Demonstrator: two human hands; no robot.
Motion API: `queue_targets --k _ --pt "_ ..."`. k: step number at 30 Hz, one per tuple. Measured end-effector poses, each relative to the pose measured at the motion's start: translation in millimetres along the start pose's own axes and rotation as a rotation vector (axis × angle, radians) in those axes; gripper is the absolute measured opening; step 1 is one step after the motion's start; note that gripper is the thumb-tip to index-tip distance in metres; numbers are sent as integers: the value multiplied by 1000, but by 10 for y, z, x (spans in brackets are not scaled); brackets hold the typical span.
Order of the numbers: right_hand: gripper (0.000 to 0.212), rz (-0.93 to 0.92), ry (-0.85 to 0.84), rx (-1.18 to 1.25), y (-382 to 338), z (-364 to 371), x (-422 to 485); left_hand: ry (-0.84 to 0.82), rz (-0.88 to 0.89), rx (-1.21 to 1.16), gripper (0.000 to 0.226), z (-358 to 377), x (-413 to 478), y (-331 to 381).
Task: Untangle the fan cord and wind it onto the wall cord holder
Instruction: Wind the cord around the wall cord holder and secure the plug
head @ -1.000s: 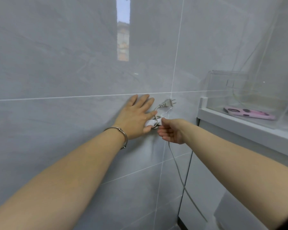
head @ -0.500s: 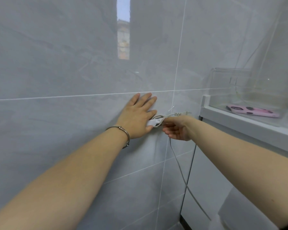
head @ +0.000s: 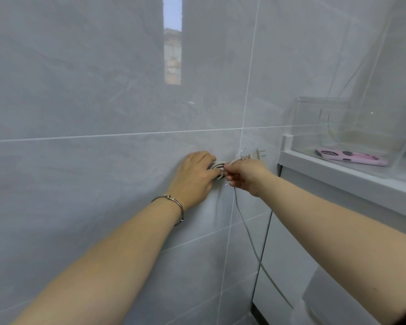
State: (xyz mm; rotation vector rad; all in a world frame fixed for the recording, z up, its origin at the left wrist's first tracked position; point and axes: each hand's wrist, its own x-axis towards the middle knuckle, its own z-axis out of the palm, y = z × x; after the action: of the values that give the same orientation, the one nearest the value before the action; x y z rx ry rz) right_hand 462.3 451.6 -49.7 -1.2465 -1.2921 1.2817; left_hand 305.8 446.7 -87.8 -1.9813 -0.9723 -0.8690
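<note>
Glossy wall tiles (head: 80, 90), metal bracelet (head: 177, 207)

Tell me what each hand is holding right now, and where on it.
The right hand pinches the cord just behind the plug. The left hand curls over the holder; its exact grip is hidden.

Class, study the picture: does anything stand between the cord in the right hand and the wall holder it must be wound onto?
Nothing visible does. The right hand pinches the cord right beside the holder; the left hand only grips the holder's left side.
</note>
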Motion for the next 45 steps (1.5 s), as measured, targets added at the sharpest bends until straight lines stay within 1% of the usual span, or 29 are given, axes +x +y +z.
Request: queue_targets --k 4,6,12,15,19,23,26,30,32,34,36,38,41,43,45 --pt "16 -150 80 -156 7 -41 7 31 -49 9 21 43 16 21" --pt "17 -191 106 -187 12 -48 11 42 -86 -14 21 69 32 22" --pt "19 -259 108 -210 37 -44 2 -1 -177 -70 4 44 129 75" --pt "19 -279 104 -188 34 -53 -6 -40 -178 -96 11 26 165 101" --pt "21 -296 102 -140 23 -66 3 -80 -266 -135 21 21 177 152" --pt "20 -312 102 -122 -12 -65 -9 -1 -328 -126 19 36 174 198" --pt "18 -311 99 -122 -48 -66 6 54 -388 -133 11 84 163 241" --pt "4 -309 93 -134 -83 -57 28 97 -497 -168 9 129 163 299" --pt "12 -315 91 -138 -102 -58 33 129 -537 -188 8 139 167 335" --pt "4 -329 71 -189 -134 -46 9 146 -595 -204 9 149 169 371" --pt "13 -344 62 -228 -186 -39 -11 166 -645 -225 8 163 173 395" --pt "16 -344 59 -200 -246 -43 -21 179 -671 -238 10 176 170 411" --pt "12 -347 66 -141 -337 -83 -7 194 -623 -207 9 161 151 423" --pt "12 -351 65 -146 -370 -91 9 180 -516 -123 2 153 118 410" --pt "12 -351 74 -149 -396 -75 20 169 -379 -26 9 146 92 358"
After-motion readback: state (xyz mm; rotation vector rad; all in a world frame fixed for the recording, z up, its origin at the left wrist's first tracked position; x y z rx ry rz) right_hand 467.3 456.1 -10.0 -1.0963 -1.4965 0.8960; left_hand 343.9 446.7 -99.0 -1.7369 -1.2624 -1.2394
